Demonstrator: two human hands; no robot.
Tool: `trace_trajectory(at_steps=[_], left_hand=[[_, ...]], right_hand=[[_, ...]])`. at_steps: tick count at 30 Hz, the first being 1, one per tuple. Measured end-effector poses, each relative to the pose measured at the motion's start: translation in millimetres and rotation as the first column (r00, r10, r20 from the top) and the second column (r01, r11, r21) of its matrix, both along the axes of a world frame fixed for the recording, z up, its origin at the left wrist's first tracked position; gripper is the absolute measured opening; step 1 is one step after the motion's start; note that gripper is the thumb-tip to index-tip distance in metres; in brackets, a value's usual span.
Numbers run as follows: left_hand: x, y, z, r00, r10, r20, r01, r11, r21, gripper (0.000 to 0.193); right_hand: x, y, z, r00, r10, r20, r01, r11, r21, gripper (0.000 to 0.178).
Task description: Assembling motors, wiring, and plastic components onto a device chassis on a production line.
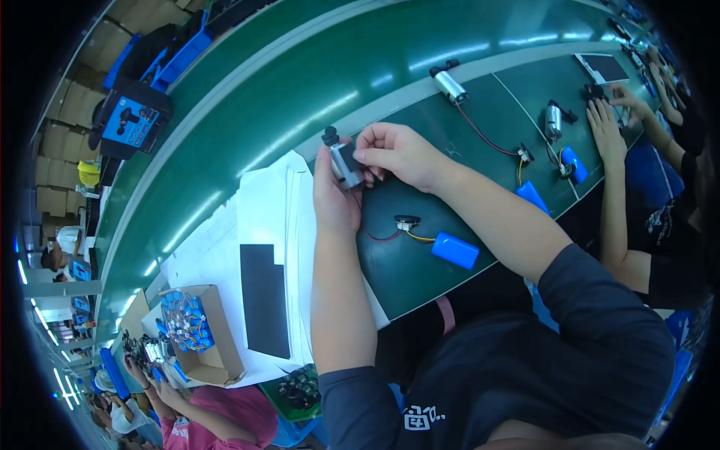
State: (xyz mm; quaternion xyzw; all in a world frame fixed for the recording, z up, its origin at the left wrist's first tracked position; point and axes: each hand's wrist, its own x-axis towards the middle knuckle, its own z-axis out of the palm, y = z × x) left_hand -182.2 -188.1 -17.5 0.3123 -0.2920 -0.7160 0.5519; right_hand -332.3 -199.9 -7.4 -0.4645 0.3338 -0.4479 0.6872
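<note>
left hand (335, 196) – right hand (399, 154) gripping small motor (343, 161)

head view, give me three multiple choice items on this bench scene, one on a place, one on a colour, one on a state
1. Where does the cardboard box with blue parts sit?
A. on the white paper sheets, to the person's left
B. on the conveyor belt
C. in the person's lap

2. What colour is the battery pack nearest the person's arms?
A. red
B. blue
C. yellow

3. How is the small grey motor part kept?
A. lying free on the mat
B. inside the box
C. held in the left hand, with the right hand pinching it

Answers: 1 A, the box stands on the white paper; 2 B, its casing is blue; 3 C, both hands close around it.
</note>
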Motion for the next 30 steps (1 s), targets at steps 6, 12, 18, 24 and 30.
trace_trajectory(at_steps=[6, 12, 18, 24, 30], left_hand=[[-3, 0, 3, 0.999, 0.045, 0.020, -0.046, 0.999, 0.028, 0.043], [-6, -1, 3, 0.998, 0.063, 0.015, -0.064, 0.998, 0.029, 0.042], [-4, 0, -1, 0.998, 0.052, 0.021, -0.053, 0.997, 0.048, 0.043], [-1, -5, -2, 0.990, 0.080, 0.116, -0.079, 0.997, -0.011, 0.033], [-10, -2, -16, 0.953, 0.166, 0.255, -0.180, 0.983, 0.034, 0.031]], right_hand=[[0, -2, -4, 1.000, -0.002, 0.002, 0.001, 1.000, 0.013, 0.006], [-1, -3, -5, 1.000, -0.001, 0.011, 0.001, 1.000, 0.007, 0.006], [1, -1, -8, 1.000, -0.020, 0.003, 0.020, 1.000, 0.019, 0.006], [8, -6, -12, 0.999, -0.039, -0.004, 0.039, 0.998, -0.039, 0.008], [12, 13, -10, 0.841, -0.446, -0.307, 0.207, 0.789, -0.579, 0.014]])
